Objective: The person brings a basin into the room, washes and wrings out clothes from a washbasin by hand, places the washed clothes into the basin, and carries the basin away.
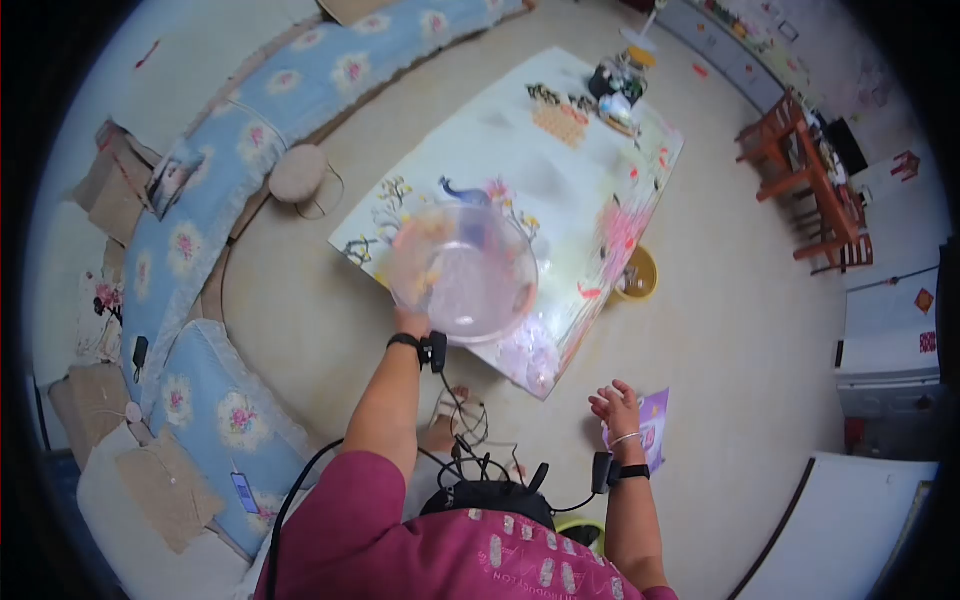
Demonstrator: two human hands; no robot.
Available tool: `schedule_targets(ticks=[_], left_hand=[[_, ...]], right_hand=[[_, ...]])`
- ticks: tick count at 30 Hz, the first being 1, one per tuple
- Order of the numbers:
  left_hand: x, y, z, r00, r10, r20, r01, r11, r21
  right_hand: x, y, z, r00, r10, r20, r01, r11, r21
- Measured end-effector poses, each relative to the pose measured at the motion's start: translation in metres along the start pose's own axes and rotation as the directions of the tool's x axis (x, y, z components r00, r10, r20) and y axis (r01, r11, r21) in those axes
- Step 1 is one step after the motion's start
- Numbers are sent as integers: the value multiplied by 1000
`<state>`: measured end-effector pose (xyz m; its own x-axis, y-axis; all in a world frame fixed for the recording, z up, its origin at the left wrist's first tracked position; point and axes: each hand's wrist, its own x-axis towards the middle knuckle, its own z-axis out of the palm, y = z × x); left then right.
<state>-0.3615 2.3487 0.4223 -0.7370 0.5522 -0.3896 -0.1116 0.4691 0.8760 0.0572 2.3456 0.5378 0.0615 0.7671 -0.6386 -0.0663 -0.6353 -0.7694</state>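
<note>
My left hand [412, 322] grips the rim of a clear plastic basin [465, 280], its fingers partly hidden at the rim. The basin is over the near left part of a table with a floral, painted-looking cover [540, 180]. Off to the right of the table's near corner, my right hand [617, 407] hangs in the air with its fingers apart and nothing in it. Beside and behind that wrist shows a purple packet [653, 430].
A yellow bin [638, 274] stands at the table's right side. Bags and a dark pot [617, 82] sit at its far end. A round stool [299, 173] is near the blue floral sofa [185, 245]. Wooden chairs [820, 195] stand right. Cables hang before my body.
</note>
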Motion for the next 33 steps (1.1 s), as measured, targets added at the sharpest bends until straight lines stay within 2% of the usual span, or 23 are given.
schedule_targets(ticks=[1, 5, 8, 10, 11, 12, 13, 14, 15, 16, 17, 18, 19, 21, 22, 24, 25, 27, 29, 30, 31, 32, 33], left_hand=[[13, 4, 3, 999, -33, 19, 33, 999, 19], [69, -12, 8, 957, 207, 206, -219, 975, 41], [98, -30, 13, 972, 70, 223, -105, 984, 146], [94, -2, 4, 991, -66, 116, 2, 875, 484], [92, 12, 12, 989, -69, 133, -4, 874, 486], [89, 29, 24, 981, 181, -73, -97, 776, 623], [86, 47, 33, 866, 445, -230, -131, 645, 752], [85, 78, 31, 928, 371, 42, -308, 696, 649], [84, 110, 28, 895, 312, 318, -438, 751, 494], [82, 133, 32, 891, 320, 322, -446, 752, 485], [78, 156, 42, 786, 234, 572, -512, 765, 391], [72, 180, 51, 610, 151, 778, -554, 783, 282], [61, 203, 56, 602, 171, 780, -567, 779, 268], [31, 245, 60, 259, 250, 933, -744, 668, 27], [13, 269, 57, 248, 266, 932, -755, 656, 14], [-25, 315, 41, 106, 395, 913, -782, 600, -169], [-40, 334, 29, 95, 416, 904, -788, 587, -187], [-61, 368, 3, -26, 387, 922, -916, 360, -177], [-72, 377, -18, -59, 405, 913, -952, 253, -174], [-71, 375, -24, -176, 501, 847, -951, 136, -278], [-83, 387, -37, -245, 527, 814, -930, 110, -351], [-118, 414, -58, -216, 512, 832, -917, 187, -353], [-149, 433, -77, -255, 550, 795, -895, 177, -409]], right_hand=[[-4, 3, -5, 999, 15, -31, -14, 1000, 20], [-23, 20, -37, 993, 26, -118, -27, 1000, -7], [-48, 11, -57, 974, 78, -211, -74, 997, 26], [-64, 4, -75, 965, 81, -250, -83, 997, 3], [-71, -1, -82, 961, 64, -269, -72, 997, -21], [-81, -12, -83, 954, 56, -296, -72, 996, -43], [-87, -17, -89, 950, 53, -308, -68, 997, -40], [-94, -22, -97, 942, 24, -336, -43, 998, -51], [-99, -28, -102, 933, -8, -359, -17, 998, -64], [-105, -35, -104, 922, -29, -386, 0, 997, -75], [-111, -42, -103, 920, -42, -390, 15, 997, -72], [-119, -50, -102, 921, -80, -382, 44, 994, -103], [-126, -62, -98, 920, -120, -372, 75, 988, -133], [-142, -86, -89, 913, -170, -370, 135, 984, -118], [-150, -97, -86, 919, -235, -317, 189, 967, -170], [-173, -127, -74, 912, -338, -235, 277, 926, -258], [-186, -138, -70, 902, -361, -236, 299, 918, -262], [-202, -159, -69, 851, -509, -130, 417, 804, -423], [-211, -168, -83, 813, -576, -87, 497, 764, -412], [-222, -174, -81, 784, -612, -106, 526, 745, -410], [-233, -180, -82, 755, -651, -80, 573, 714, -402], [-242, -190, -82, 705, -705, -73, 644, 680, -349], [-256, -189, -82, 668, -741, -74, 695, 656, -294]])
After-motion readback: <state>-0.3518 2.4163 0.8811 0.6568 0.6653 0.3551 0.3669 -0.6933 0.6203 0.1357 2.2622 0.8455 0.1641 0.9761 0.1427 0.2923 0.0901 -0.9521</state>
